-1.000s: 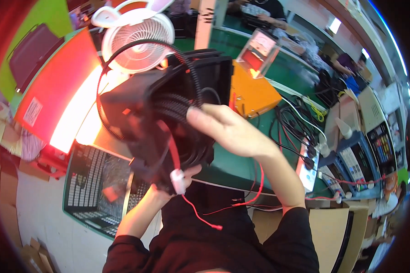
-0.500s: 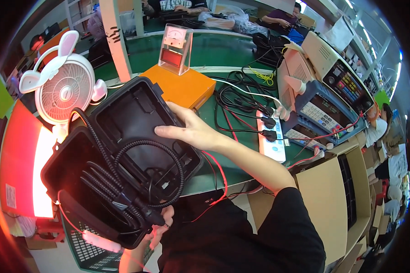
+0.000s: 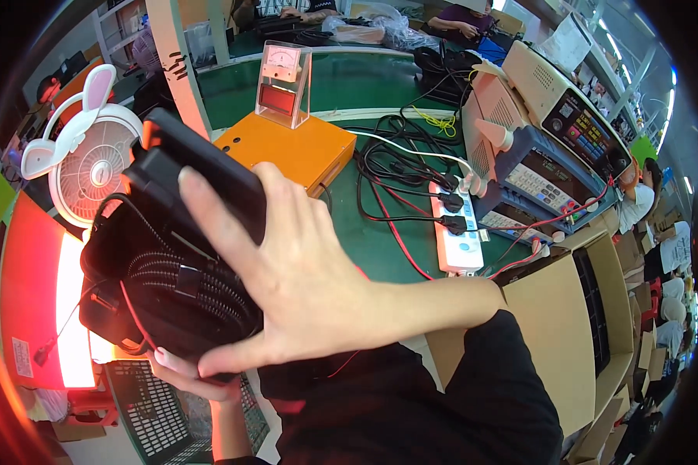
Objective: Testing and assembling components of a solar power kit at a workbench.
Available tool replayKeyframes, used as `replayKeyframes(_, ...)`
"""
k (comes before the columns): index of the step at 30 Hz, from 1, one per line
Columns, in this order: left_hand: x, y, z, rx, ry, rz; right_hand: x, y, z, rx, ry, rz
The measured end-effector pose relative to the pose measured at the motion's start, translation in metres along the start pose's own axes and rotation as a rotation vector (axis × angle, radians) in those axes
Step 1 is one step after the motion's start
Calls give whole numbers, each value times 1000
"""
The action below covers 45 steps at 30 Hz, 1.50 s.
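A black plastic case (image 3: 101, 310) with a hinged lid (image 3: 202, 170) is held up at the left, its lid swung part way over the body. Inside lies a bundle of black corrugated cable (image 3: 182, 283). My right hand (image 3: 310, 271) spans the case, fingers spread against the lid and thumb down at the near lower edge. Under that edge my left hand (image 3: 198, 380) grips the case; some of its fingers are hidden. A thin red wire (image 3: 136, 318) runs over the near wall, and a dark plug (image 3: 43, 356) dangles on a cord at the left.
An orange box (image 3: 287, 151) with a meter on a clear stand (image 3: 283, 85) sits behind. A rabbit-eared fan (image 3: 97, 170) and a bright red-lit panel (image 3: 35, 287) are left. Right are a power strip (image 3: 455, 232), instruments (image 3: 535, 182) and a carton (image 3: 554, 333); below, a green basket (image 3: 143, 403).
The lid has swung up from wide open toward the body. My right hand has moved left and nearer across the case. The cable bundle now lies lower inside, with its loose loop gone from view.
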<state>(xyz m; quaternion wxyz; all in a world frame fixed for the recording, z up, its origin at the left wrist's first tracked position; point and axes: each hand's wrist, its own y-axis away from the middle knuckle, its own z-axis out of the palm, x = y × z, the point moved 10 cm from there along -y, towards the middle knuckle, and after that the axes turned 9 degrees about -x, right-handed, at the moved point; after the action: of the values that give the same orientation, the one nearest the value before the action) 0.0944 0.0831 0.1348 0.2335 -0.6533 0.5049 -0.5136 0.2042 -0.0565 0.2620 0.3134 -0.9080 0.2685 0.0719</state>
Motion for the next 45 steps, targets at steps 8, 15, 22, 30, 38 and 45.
replayKeyframes(8, -30, 37, 23, -87, 331, -338, 7, 8, 16, -35, -19, -35)
replayKeyframes(15, -48, 58, 75, -248, 837, -720, 21, 5, 5, -13, -15, -111)
replayKeyframes(22, -105, 120, 92, 75, 1208, -1106, 21, 6, -1, -33, -15, -115)
replayKeyframes(30, -61, 159, 154, -1144, 473, -552, 34, 14, -7, -111, 70, -110)
replayKeyframes(38, 27, 116, 169, -1607, 435, 4, 29, 57, -41, 173, 209, -303)
replayKeyframes(45, 90, 13, 132, -1613, 847, 410, 44, 60, -90, 101, 475, -144)
